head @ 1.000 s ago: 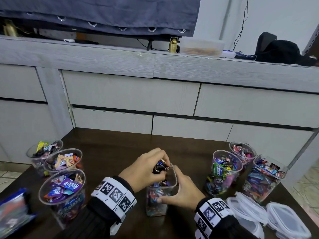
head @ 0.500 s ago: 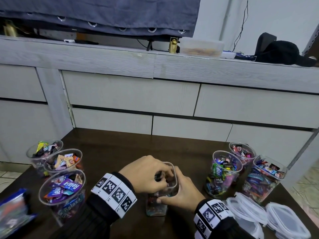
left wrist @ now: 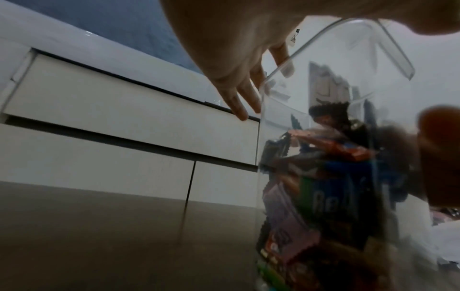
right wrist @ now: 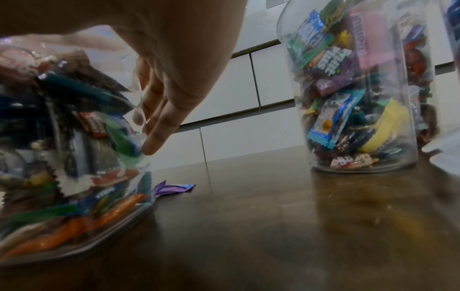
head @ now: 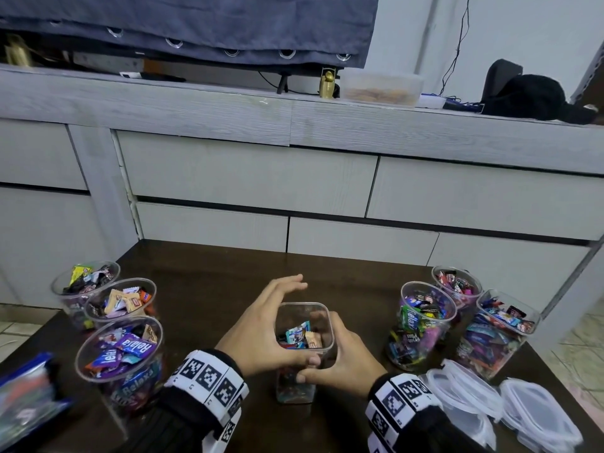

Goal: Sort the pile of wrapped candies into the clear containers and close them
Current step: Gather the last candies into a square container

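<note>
A dark brown wooden table point(head: 209, 282) with a faint sheen stands against a pale grey, wood-grained cabinet point(head: 248, 178) of flat drawer fronts; on the cabinet top sit a frosted plastic box point(head: 380, 88) and a black bundle point(head: 536, 98), under a hanging blue-grey cloth point(head: 196, 24).

At the table's near middle stands a square clear container point(head: 304, 325) with rounded corners, open at the top and partly filled with wrapped candies point(head: 300, 336) in crinkled foil; the right hand point(head: 340, 358) grips its side, thumb in front and fingers curled round the far wall; the left hand point(head: 261, 331) hovers beside the rim with fingers loosely spread, holding nothing, its thumb lying along the near edge.

Three round clear cups point(head: 121, 351) of candies stand at the left, three more point(head: 421, 325) at the right; thin translucent lids point(head: 464, 397) are stacked at the near right corner.

In the right wrist view a purple-wrapped candy point(right wrist: 174, 188) lies on the table just behind the container; the head view does not show it. A blue packet point(head: 26, 397) at the left edge is cut off and blurred.
</note>
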{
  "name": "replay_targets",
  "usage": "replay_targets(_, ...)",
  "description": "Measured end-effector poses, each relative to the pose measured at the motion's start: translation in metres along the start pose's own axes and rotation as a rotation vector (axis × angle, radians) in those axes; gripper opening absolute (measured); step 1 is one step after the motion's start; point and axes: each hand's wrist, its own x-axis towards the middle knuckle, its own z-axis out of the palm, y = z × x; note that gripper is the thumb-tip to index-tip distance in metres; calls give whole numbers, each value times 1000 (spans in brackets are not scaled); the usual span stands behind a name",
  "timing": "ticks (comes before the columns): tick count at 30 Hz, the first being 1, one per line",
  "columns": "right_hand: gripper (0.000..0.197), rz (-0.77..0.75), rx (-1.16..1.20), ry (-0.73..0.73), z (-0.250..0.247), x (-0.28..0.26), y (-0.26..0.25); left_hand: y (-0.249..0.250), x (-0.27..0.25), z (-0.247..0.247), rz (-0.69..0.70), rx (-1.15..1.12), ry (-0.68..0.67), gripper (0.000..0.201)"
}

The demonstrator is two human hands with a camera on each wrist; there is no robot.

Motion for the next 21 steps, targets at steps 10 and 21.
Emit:
replay_targets(10,96,140,-506,-117,-47,14,14,-24,-6,11,-229,-232,-48,102)
replay_targets(21,29,314,-636,-178,3,59,19,-21,-6,14,-258,-331,-10,84)
